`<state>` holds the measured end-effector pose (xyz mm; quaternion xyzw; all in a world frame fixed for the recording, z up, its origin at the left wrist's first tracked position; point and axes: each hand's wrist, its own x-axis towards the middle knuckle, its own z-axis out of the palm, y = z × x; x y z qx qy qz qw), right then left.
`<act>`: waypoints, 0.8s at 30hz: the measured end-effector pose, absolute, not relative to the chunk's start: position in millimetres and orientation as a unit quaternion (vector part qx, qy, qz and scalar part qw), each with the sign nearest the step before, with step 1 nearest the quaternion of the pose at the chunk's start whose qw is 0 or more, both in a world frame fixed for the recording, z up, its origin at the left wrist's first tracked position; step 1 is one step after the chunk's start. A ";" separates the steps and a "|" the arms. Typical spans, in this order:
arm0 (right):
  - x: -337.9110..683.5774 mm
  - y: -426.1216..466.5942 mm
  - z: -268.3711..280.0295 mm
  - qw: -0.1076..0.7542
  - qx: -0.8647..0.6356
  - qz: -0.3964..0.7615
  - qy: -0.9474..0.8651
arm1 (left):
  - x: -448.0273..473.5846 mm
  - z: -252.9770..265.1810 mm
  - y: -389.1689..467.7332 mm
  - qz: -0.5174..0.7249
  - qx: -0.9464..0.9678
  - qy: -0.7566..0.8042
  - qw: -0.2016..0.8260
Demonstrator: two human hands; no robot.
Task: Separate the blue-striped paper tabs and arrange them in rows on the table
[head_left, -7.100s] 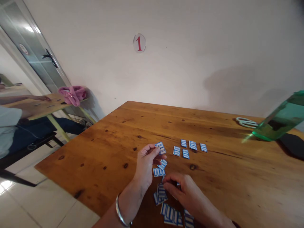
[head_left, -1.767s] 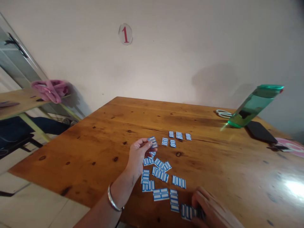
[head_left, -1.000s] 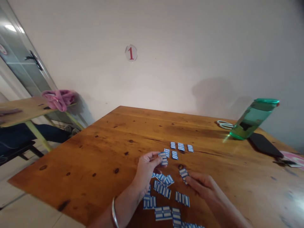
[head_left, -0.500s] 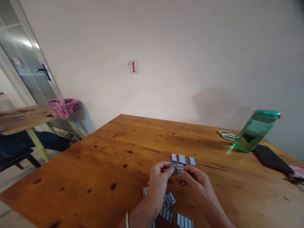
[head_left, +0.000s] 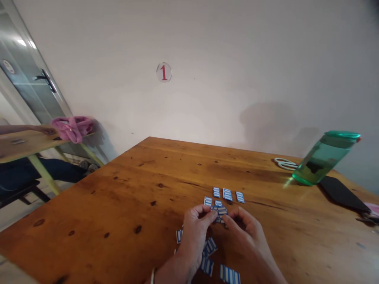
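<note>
My left hand (head_left: 196,227) pinches the left side of some small, flat blue-and-white striped pieces (head_left: 220,213). At their right edge the thumb and fingers of my right hand (head_left: 246,225) are closed on them. Just beyond my fingers, several similar striped pieces lie in small groups, among them a striped piece (head_left: 227,194) in the far row. More striped pieces (head_left: 210,247) are scattered beside and partly under my left forearm, which hides some of them. Another striped piece (head_left: 230,274) lies nearest me, between my forearms.
A green water bottle (head_left: 325,157) stands at the right, beside a coiled white cable (head_left: 284,163) and a flat black object (head_left: 345,194). Left of my wooden table (head_left: 127,197), another person's arm (head_left: 26,128) rests on a second table near a pink cloth item (head_left: 72,128).
My hands have drawn slightly back toward me, uncovering striped pieces just beyond my fingers. My view has tilted a little. The other person's hand has moved toward the pink cloth item.
</note>
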<state>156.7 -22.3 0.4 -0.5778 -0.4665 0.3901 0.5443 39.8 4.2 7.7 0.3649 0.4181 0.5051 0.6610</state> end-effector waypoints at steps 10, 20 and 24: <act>153.9 -22.1 -5.2 0.533 -0.577 0.361 -0.503 | 41.7 6.5 3.2 0.502 0.354 0.415 0.671; 156.9 -23.6 -2.5 0.581 -0.465 0.550 -0.379 | 40.0 11.0 -0.2 0.490 0.386 0.406 0.668; 155.8 -27.0 2.7 0.587 -0.430 0.593 -0.346 | 38.8 11.5 -1.0 0.487 0.370 0.386 0.690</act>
